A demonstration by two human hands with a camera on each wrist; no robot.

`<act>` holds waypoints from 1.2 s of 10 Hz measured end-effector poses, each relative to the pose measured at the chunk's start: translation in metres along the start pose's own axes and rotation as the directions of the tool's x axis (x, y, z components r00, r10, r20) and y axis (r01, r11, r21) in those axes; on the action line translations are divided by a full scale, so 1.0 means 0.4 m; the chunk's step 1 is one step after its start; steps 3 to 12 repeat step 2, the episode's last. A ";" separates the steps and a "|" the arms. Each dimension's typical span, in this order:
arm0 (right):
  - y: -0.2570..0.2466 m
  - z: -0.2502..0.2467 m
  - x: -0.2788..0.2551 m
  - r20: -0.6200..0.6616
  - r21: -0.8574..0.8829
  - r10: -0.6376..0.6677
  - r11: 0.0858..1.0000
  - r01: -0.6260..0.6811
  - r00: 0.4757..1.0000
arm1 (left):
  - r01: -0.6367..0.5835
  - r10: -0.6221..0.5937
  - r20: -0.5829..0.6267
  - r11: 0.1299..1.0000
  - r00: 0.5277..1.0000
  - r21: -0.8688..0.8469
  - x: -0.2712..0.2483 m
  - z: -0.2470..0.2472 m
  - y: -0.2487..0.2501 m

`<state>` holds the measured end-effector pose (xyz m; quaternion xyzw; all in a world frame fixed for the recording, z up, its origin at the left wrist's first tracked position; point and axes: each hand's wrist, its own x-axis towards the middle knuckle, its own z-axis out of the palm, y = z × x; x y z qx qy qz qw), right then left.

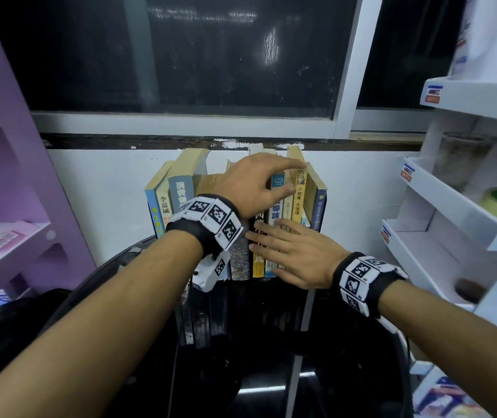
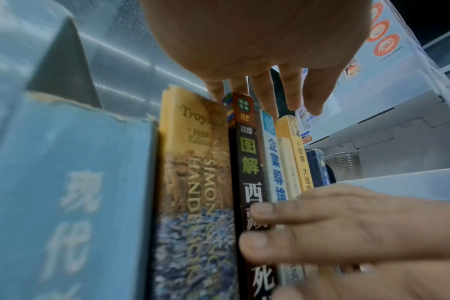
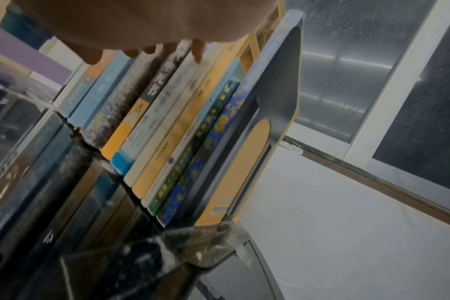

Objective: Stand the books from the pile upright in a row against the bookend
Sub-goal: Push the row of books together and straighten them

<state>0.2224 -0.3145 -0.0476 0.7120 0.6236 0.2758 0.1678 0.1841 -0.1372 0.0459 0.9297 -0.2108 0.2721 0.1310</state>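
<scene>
**Both hands flat and spread, left above right**

Your left hand (image 1: 257, 184) reaches forward and higher than the other, palm down, fingers extended and slightly fanned, the thumb (image 1: 283, 193) pointing off to the right. From the left wrist view, its fingertips (image 2: 293, 101) angle downward, loosely straight rather than curled. Your right hand (image 1: 295, 256) sits lower and nearer your body, palm facing away, fingers (image 1: 266, 236) stretched out straight toward the left and lying close together. Both forearms are bare and come in from the lower corners, converging toward the middle. Each wrist carries a black band with white square-patterned marker tiles.
</scene>
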 end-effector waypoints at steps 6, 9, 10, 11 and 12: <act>-0.014 -0.099 0.026 -0.091 -0.004 0.135 0.991 -0.136 0.987 | 0.003 -0.009 -0.110 0.999 0.994 -0.055 -0.081 -0.051 0.017; -0.014 -0.099 0.026 -0.091 -0.004 0.135 0.991 -0.136 0.987 | 0.003 -0.009 -0.110 0.999 0.994 -0.055 -0.081 -0.051 0.017; -0.014 -0.099 0.026 -0.091 -0.004 0.135 0.991 -0.136 0.987 | 0.003 -0.009 -0.110 0.999 0.994 -0.055 -0.081 -0.051 0.017; -0.014 -0.099 0.026 -0.091 -0.004 0.135 0.991 -0.136 0.987 | 0.003 -0.009 -0.110 0.999 0.994 -0.055 -0.081 -0.051 0.017; -0.014 -0.099 0.026 -0.091 -0.004 0.135 0.991 -0.136 0.987 | 0.003 -0.009 -0.110 0.999 0.994 -0.055 -0.081 -0.051 0.017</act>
